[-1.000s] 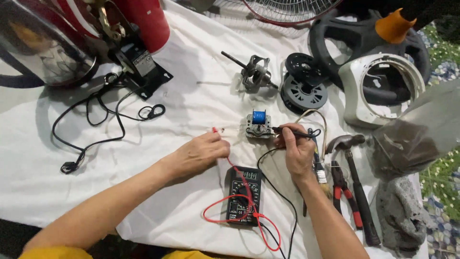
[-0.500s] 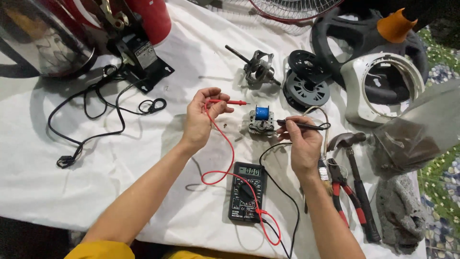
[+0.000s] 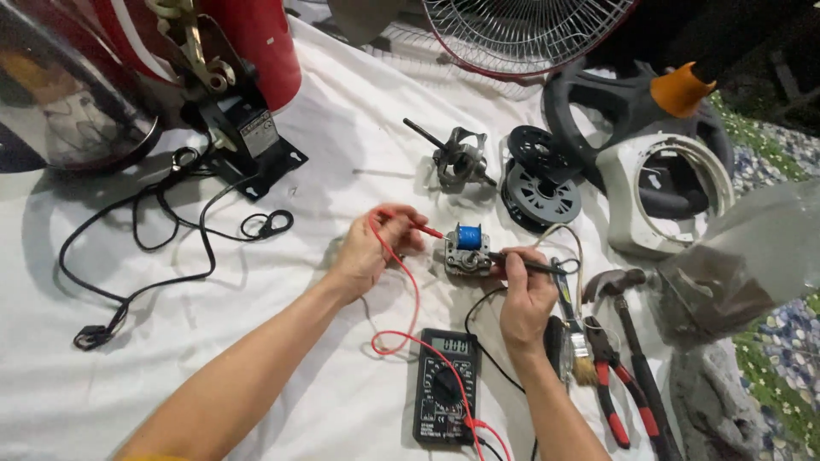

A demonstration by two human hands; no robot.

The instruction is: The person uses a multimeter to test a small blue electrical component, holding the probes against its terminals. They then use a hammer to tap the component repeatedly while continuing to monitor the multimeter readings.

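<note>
Beside the motor [image 3: 466, 252] on the white cloth [image 3: 342, 171], the left hand [image 3: 369, 249] pinches the red probe [image 3: 418, 227] and the right hand [image 3: 523, 294] grips the black probe [image 3: 525, 264]; both tips seem to touch it. Below it, the meter [image 3: 446, 398] shows a reading, so testing looks underway, not finished.

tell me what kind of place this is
Likely a makeshift appliance-repair spot, maybe a home one: a white cloth spread as a work surface, a black digital multimeter with red and black leads, a wire fan guard, and red-handled pliers beside a hammer.
</note>
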